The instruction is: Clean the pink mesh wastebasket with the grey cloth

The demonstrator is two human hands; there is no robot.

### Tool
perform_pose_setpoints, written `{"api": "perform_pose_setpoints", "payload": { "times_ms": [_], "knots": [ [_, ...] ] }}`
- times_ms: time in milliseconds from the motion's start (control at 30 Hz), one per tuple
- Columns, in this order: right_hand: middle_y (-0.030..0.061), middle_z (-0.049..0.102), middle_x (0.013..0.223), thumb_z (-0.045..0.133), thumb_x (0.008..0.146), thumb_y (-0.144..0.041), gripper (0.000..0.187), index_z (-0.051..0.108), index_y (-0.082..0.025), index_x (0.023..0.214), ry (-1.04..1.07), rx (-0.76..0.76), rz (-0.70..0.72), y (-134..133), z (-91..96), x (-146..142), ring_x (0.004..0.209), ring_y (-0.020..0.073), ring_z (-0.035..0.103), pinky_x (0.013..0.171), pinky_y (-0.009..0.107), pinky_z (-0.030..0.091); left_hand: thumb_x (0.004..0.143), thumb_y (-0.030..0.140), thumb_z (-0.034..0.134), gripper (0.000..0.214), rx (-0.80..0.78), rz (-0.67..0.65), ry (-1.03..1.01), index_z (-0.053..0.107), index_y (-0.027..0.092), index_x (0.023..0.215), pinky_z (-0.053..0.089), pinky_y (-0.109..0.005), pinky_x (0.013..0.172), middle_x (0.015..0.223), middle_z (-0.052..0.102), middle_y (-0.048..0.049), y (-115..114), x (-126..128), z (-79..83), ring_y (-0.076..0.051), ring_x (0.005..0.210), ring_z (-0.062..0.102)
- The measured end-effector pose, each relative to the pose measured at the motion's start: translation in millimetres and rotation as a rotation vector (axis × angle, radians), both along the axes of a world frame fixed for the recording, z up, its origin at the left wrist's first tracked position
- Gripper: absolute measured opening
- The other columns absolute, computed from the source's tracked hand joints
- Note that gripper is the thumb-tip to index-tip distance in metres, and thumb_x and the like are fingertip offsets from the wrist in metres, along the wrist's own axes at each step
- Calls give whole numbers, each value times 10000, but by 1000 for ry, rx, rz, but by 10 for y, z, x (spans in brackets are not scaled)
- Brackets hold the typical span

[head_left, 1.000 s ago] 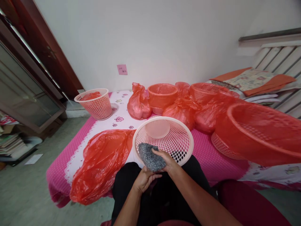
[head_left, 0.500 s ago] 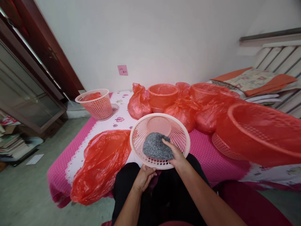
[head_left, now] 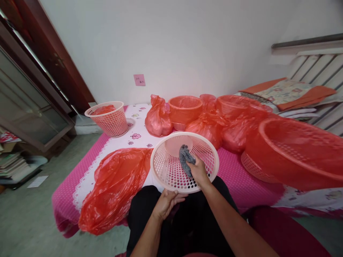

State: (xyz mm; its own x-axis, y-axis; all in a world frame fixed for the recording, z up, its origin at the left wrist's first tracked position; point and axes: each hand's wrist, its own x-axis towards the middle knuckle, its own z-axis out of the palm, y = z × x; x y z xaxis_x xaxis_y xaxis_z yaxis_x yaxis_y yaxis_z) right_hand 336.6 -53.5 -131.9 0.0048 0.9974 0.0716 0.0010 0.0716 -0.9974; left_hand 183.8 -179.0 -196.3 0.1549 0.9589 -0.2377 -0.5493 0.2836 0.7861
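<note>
A pale pink plastic basket (head_left: 158,157) with a holed wall rests tilted over my lap, its mouth turned toward me. My left hand (head_left: 167,204) grips the near rim from below, thumb at the edge and fingers stretched under it. Inside the basket, my right hand (head_left: 199,172) is closed on a bunched grey cloth (head_left: 184,159), which lies against or just over the inner wall; I cannot tell whether it touches. A crumpled red plastic bag (head_left: 118,185) lies on the bed just left of the basket.
Beyond stand baskets lined with red bags, one large basket (head_left: 257,167) at right and another (head_left: 185,107) by the wall. Tied red bags (head_left: 159,123) sit among them. A pink basket (head_left: 114,123) stands at the bed's left. Folded bedding (head_left: 292,94) lies at the right.
The grey cloth has gone from spread out to bunched up in my right hand. The basket has shifted slightly right and down. My left hand's fingers are straighter under the rim.
</note>
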Motion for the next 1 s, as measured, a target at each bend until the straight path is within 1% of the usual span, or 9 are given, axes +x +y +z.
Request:
{"api": "perform_pose_setpoints", "payload": {
  "times_ms": [133,233,333,400,533,633,733,867,1000],
  "knots": [
    [119,711,1251,563,850,-236,420,657,-216,1259,-303,277,6,22,-48,24,1205,311,632,1093,484,453,777,402,874,504,7,9,14,701,108,1149,570,-462,930,1158,783,-205,14,2,-2,-354,1036,765],
    [123,653,1322,455,898,-132,482,606,-214,1348,-593,423,25,44,-34,13,1264,281,580,1109,437,432,776,413,872,526,20,10,35,699,100,1161,562,-463,946,1189,772,-217,24,1,-23,-344,1037,762],
    [135,664,1218,394,887,-32,528,605,-176,1348,-837,441,44,115,10,-53,1176,267,584,1061,414,446,777,445,866,553,32,0,49,695,105,1179,546,-476,976,1235,756,-226,28,-1,-35,-343,1064,752],
    [158,667,1169,375,914,-26,483,625,-135,1313,-966,410,45,190,43,-130,1124,280,582,1026,419,445,780,465,859,568,39,-9,51,690,114,1194,536,-490,992,1268,744,-226,27,-3,-35,-347,1079,747],
    [214,655,1234,384,979,-66,395,634,-98,1282,-1257,287,79,352,51,-330,1152,304,577,992,421,418,780,488,853,582,45,-16,58,690,130,1209,523,-504,1008,1288,736,-220,21,-5,-19,-348,1089,741],
    [232,659,1277,445,966,-73,424,587,-80,1365,-1279,250,124,448,-40,-465,1190,310,588,999,420,404,782,510,844,581,50,-27,71,707,121,1192,517,-499,1009,1277,738,-231,16,-6,-6,-350,1093,739],
    [221,675,1299,538,937,-111,533,497,-59,1467,-1274,204,178,524,-178,-546,1184,284,622,1000,379,407,769,522,850,601,43,-35,62,714,109,1185,516,-487,998,1275,735,-249,17,-8,-12,-357,1093,738],
    [192,696,1301,677,847,-187,556,581,-82,1384,-1264,165,257,599,-312,-570,1183,268,637,1001,337,405,747,492,878,645,28,-17,32,685,129,1243,519,-491,974,1245,749,-240,30,-9,-47,-357,1059,749],
    [198,663,1367,663,848,-191,499,621,-94,1335,-1263,152,303,635,-363,-564,1248,285,596,1034,355,377,766,485,865,591,35,-17,26,696,129,1207,513,-495,970,1205,762,-236,42,-8,-69,-356,1039,754]
  ]
}}
